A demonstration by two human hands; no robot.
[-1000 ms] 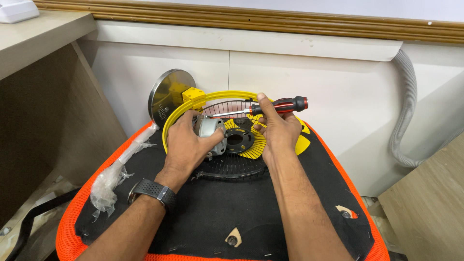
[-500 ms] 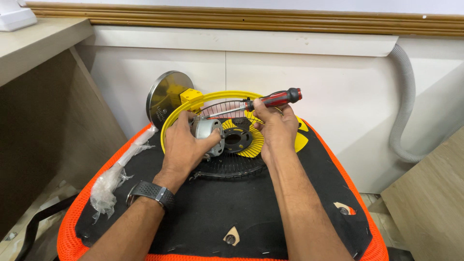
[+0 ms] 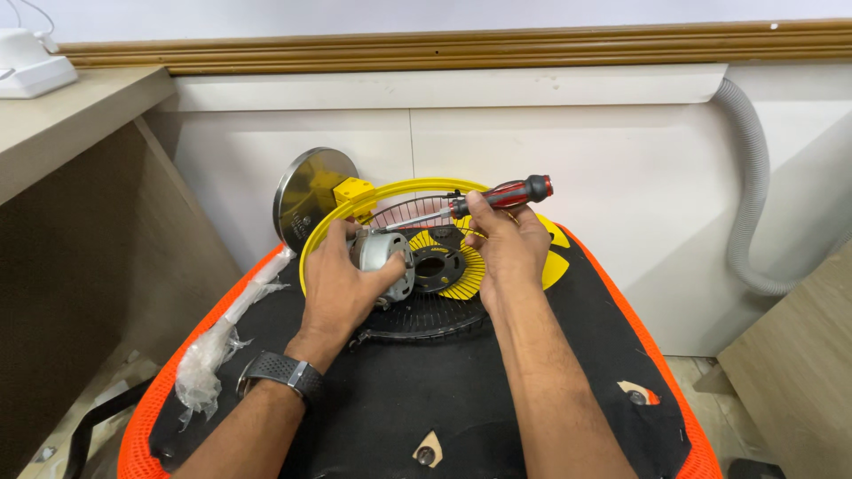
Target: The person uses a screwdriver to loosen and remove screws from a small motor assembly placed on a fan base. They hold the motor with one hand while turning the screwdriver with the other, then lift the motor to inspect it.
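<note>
Grey fan motor (image 3: 383, 259) sat on the yellow fan guard (image 3: 417, 257), near the guard's black centre hub. Left hand (image 3: 342, 288) was wrapped on the motor, fingers curled tight round its housing. Right hand (image 3: 503, 248) pinched a red-and-black screwdriver (image 3: 497, 197), fingers closed on the handle, shaft pointing left toward the motor top. Guard lay on a black-and-orange chair seat (image 3: 532, 399). Round metal fan base (image 3: 311, 195) stood behind, plastic wrap (image 3: 217, 346) to the left. Black wristwatch (image 3: 280, 372) on left wrist.
</note>
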